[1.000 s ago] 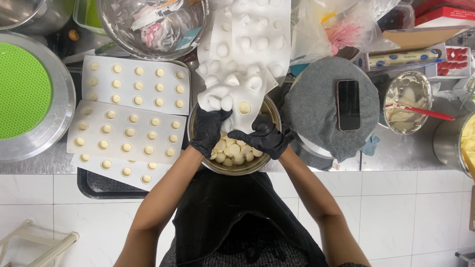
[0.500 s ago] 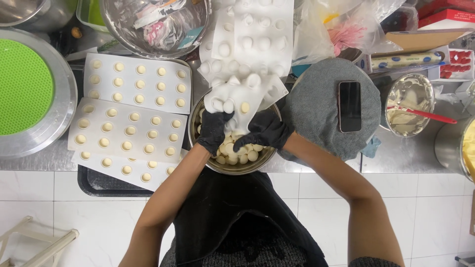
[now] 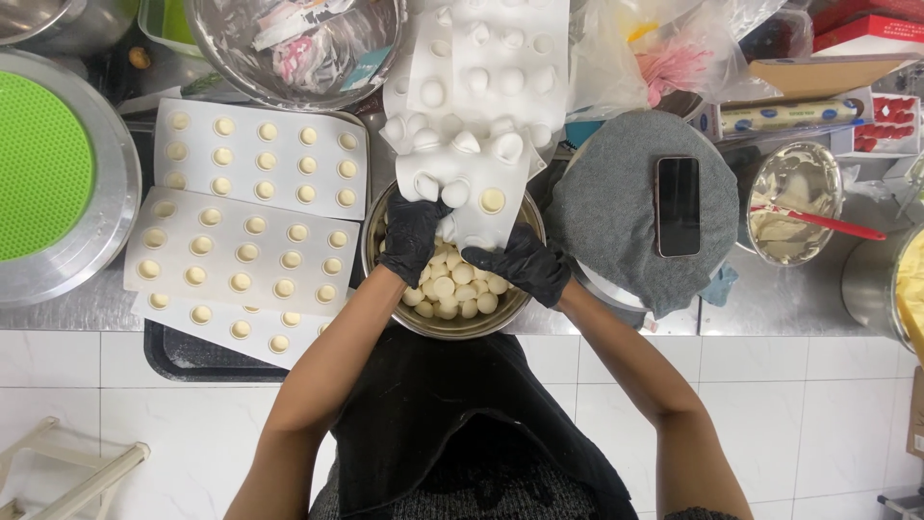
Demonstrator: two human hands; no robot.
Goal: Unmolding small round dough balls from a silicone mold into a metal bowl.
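Observation:
Both my hands wear black gloves and grip the near end of a white silicone mould (image 3: pixel 481 106) with round cavities. My left hand (image 3: pixel 412 234) pinches the mould's lower left corner. My right hand (image 3: pixel 520 265) holds its lower right edge. The mould hangs bent over a metal bowl (image 3: pixel 377 274) that holds several small pale round pieces (image 3: pixel 450 291). One cavity near the mould's lower edge still shows a pale filling.
Filled white moulds (image 3: pixel 260 159) (image 3: pixel 241 260) lie to the left over a dark tray (image 3: pixel 192 361). A green mat sits in a round pan (image 3: pixel 43 164) at far left. A phone (image 3: pixel 678 205) rests on a grey cloth; a small pot with a red spatula (image 3: pixel 794 207) stands right.
The mould's near end has been bent and squeezed further over the bowl, my hands have shifted slightly along its lower edge, and more cavities look pushed out.

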